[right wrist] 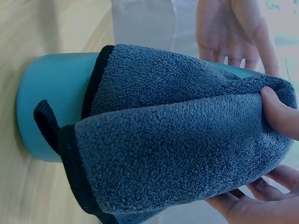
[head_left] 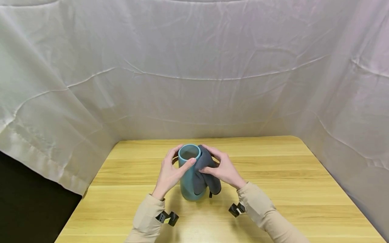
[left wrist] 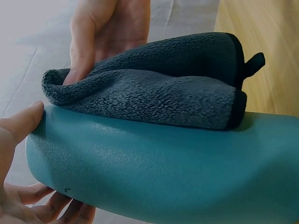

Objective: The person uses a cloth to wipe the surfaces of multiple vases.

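A tall teal vase [head_left: 186,184] with an open round mouth stands upright on the wooden table. My left hand [head_left: 169,172] grips it near the rim, thumb on the near side and fingers round the far left. My right hand [head_left: 224,169] holds a folded dark grey cloth [head_left: 200,182] against the vase's right side, thumb in front and fingers behind its upper end. In the right wrist view the fleecy cloth [right wrist: 159,144] shows a black edge and a small hanging loop [right wrist: 46,123]. Part of the vase [right wrist: 56,88] is hidden behind it. A small dark mark [left wrist: 67,189] shows on the vase in the left wrist view.
The light wooden table [head_left: 288,175] spreads out on both sides of the vase. Pale wrinkled curtains [head_left: 194,98] hang behind it and at both sides. A dark area [head_left: 30,202] lies beyond the left edge. Each wrist carries a small black camera [head_left: 236,209].
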Demonstrator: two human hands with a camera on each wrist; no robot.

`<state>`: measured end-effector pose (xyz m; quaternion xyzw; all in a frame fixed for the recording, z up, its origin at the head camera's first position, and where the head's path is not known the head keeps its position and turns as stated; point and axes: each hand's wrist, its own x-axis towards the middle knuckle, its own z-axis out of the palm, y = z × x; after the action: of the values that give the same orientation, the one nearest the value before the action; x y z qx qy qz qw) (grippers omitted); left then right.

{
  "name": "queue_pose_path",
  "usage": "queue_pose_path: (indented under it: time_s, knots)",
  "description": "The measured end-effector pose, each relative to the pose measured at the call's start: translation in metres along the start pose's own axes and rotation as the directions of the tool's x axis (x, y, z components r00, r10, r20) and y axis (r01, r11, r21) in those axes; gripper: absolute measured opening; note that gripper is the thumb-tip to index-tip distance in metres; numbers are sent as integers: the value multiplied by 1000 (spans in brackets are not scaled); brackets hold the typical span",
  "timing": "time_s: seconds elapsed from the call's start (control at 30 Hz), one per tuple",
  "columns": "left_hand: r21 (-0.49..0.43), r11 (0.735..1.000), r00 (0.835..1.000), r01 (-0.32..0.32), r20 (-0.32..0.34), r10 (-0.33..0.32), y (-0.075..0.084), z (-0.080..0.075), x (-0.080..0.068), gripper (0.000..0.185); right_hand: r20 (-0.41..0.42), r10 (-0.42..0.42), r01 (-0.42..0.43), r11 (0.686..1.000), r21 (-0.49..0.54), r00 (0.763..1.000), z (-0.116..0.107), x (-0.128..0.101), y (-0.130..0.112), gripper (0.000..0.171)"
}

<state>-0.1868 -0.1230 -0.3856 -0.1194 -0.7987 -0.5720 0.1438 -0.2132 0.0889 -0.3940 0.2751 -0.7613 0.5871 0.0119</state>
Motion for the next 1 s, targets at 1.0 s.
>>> queue_pose_path:
  time_s: [1.0]
  knots:
    - [7, 1000, 1000, 9, -3, -9, -1, 0, 0, 61, 52, 108, -110, 994, 18, 993, 2, -8, 17, 76]
